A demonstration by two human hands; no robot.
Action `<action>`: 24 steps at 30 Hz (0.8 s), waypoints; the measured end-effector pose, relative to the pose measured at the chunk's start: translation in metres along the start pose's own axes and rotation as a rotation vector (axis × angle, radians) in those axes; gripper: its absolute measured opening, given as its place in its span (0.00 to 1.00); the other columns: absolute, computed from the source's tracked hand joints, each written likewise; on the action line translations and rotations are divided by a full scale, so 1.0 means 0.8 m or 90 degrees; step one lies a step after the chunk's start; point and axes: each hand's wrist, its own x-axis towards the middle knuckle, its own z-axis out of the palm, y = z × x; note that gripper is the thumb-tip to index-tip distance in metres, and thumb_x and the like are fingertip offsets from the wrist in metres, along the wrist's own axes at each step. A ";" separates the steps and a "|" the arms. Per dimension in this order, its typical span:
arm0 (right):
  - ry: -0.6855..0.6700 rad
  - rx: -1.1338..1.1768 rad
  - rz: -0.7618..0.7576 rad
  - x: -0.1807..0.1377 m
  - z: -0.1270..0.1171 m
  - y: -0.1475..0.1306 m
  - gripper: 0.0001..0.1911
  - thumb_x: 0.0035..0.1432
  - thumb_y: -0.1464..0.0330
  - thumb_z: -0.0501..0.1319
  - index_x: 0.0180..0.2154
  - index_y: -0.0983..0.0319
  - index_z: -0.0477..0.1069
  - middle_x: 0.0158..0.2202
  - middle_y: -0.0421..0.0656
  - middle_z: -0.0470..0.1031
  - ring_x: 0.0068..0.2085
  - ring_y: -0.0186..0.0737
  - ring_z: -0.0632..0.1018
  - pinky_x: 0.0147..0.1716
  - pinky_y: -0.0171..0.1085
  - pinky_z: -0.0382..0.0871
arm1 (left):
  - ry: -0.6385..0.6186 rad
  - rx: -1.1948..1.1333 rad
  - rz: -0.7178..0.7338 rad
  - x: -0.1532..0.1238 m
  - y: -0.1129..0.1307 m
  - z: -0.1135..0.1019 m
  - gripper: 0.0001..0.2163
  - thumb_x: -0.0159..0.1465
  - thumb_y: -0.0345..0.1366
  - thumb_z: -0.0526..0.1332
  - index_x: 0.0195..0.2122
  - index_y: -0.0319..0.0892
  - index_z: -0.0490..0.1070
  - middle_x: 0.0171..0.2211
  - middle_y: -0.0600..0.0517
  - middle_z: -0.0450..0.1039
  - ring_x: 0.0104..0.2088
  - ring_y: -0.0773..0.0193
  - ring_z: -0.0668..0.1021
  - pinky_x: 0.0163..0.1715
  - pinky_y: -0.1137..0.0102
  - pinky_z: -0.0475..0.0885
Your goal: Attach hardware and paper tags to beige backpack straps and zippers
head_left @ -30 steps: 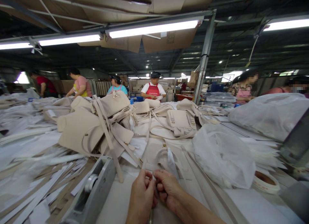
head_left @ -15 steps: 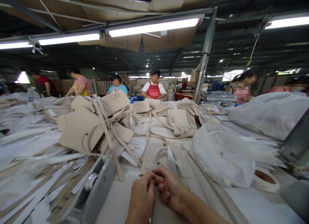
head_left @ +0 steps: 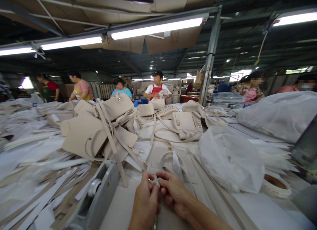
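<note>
My left hand (head_left: 146,201) is closed, its fingers pinching a small gold-coloured metal fitting (head_left: 150,180) that is mostly hidden. Fingertip to fingertip with it, my right hand (head_left: 176,194) is closed too; what lies between its thumb and forefinger is too small to make out. Below the left wrist a thin shiny strip shows at the picture's bottom edge. Just beyond my hands a beige bag (head_left: 158,154) lies flat, with a loop handle and a white wrapped piece on it.
A grey metal tape dispenser (head_left: 105,187) stands left of my hands, beside paper strips (head_left: 47,193). Beige bags (head_left: 84,134) are heaped ahead. Clear plastic bags (head_left: 230,160) and a tape roll (head_left: 276,186) lie right. Several co-workers stand across the table.
My fingertips have come up slightly and changed their pinch, and the metal fitting now shows between the left fingers. The co-worker in the red apron now holds pale wrapping.
</note>
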 end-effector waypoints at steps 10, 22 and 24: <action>0.015 0.050 -0.014 0.015 0.008 0.010 0.06 0.55 0.75 0.63 0.35 0.63 0.69 0.11 0.32 0.66 0.12 0.26 0.63 0.13 0.23 0.56 | -0.005 0.002 0.007 -0.001 0.000 -0.001 0.08 0.61 0.44 0.55 0.35 0.47 0.59 0.17 0.59 0.68 0.13 0.70 0.66 0.13 0.76 0.55; 0.005 -0.015 0.009 -0.013 0.003 0.000 0.22 0.58 0.77 0.57 0.55 0.66 0.65 0.11 0.32 0.64 0.12 0.27 0.64 0.09 0.22 0.46 | -0.024 -0.077 -0.068 0.004 0.007 -0.007 0.17 0.54 0.52 0.55 0.34 0.47 0.52 0.13 0.62 0.66 0.09 0.71 0.64 0.07 0.79 0.51; 0.018 -0.034 0.009 -0.013 0.004 -0.003 0.20 0.59 0.77 0.57 0.54 0.66 0.66 0.12 0.32 0.64 0.11 0.26 0.62 0.08 0.22 0.45 | -0.028 -0.074 -0.076 0.006 0.008 -0.010 0.18 0.53 0.53 0.56 0.35 0.47 0.52 0.13 0.62 0.67 0.09 0.71 0.65 0.07 0.80 0.51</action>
